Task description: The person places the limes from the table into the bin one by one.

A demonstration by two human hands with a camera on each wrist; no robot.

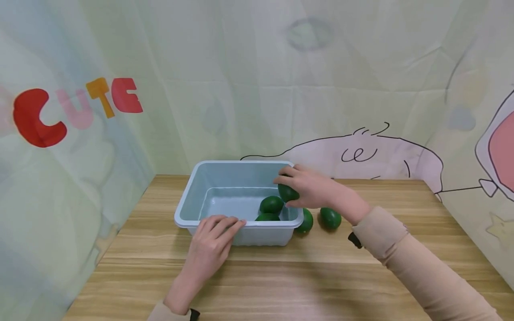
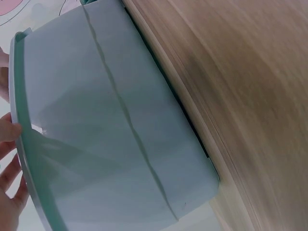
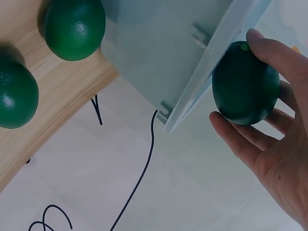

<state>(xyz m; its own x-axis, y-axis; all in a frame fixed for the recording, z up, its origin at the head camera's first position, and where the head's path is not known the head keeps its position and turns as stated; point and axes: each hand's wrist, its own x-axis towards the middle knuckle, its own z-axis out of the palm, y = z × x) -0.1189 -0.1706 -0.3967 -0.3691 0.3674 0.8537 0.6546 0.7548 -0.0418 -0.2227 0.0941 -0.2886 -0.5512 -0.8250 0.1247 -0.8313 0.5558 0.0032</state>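
A pale blue plastic bin (image 1: 241, 235) stands on the wooden table. On its near rim lies my left hand (image 1: 213, 240), fingers bent over the edge; the left wrist view shows the fingertips (image 2: 10, 131) at the rim above the outer wall. My right hand (image 3: 276, 144) holds a smooth dark green egg-shaped fruit (image 3: 245, 86) between thumb and fingers. In the head view this fruit overlaps the bin's right end, above the rim. Inside the bin, at the right, sit a green fruit (image 1: 271, 205) and another green fruit (image 1: 267, 217), partly hidden by the near wall.
Just outside the bin's right end a green fruit (image 1: 306, 221) lies on the table (image 1: 281, 285), partly covered by the bin. Another green fruit (image 1: 330, 218) lies farther right, beneath my right forearm. A printed cloth (image 1: 225, 111) hangs behind the table.
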